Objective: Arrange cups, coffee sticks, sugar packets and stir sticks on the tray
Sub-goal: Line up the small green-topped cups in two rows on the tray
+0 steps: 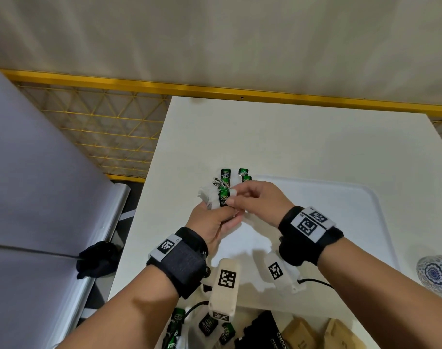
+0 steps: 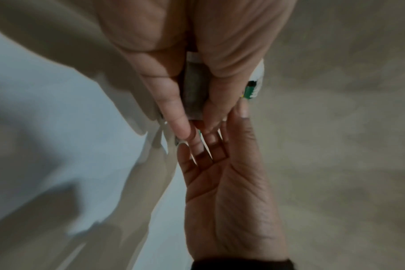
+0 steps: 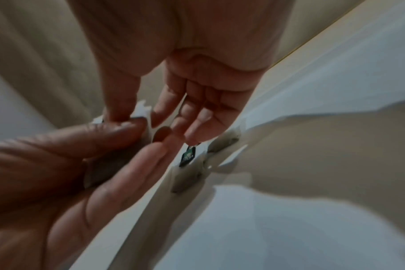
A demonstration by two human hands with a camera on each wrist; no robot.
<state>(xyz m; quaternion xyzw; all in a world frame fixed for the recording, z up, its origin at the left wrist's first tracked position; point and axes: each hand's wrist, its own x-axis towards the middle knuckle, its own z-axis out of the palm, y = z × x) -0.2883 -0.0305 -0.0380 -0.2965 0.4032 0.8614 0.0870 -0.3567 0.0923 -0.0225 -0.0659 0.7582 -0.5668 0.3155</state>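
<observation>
My left hand (image 1: pixel 216 219) grips a bunch of white tea bags with green tags (image 1: pixel 223 199) above the table, by the far left corner of the white tray (image 1: pixel 346 195). My right hand (image 1: pixel 240 200) pinches one bag at the top of that bunch between thumb and forefinger. In the left wrist view a grey-white tea bag (image 2: pixel 194 91) sits between my left fingers. The right wrist view shows my right fingertips (image 3: pixel 127 113) pinching a white paper edge (image 3: pixel 142 110). A few more green-tagged bags (image 1: pixel 225 174) lie on the table just beyond my hands.
Near the table's front edge lie several green tea bags (image 1: pixel 208 326), a black packet (image 1: pixel 271 331) and brown packets (image 1: pixel 301 336). A blue-patterned cup (image 1: pixel 436 273) stands at the right. A black glove (image 1: pixel 99 258) and yellow mesh fence (image 1: pixel 101 127) are left of the table.
</observation>
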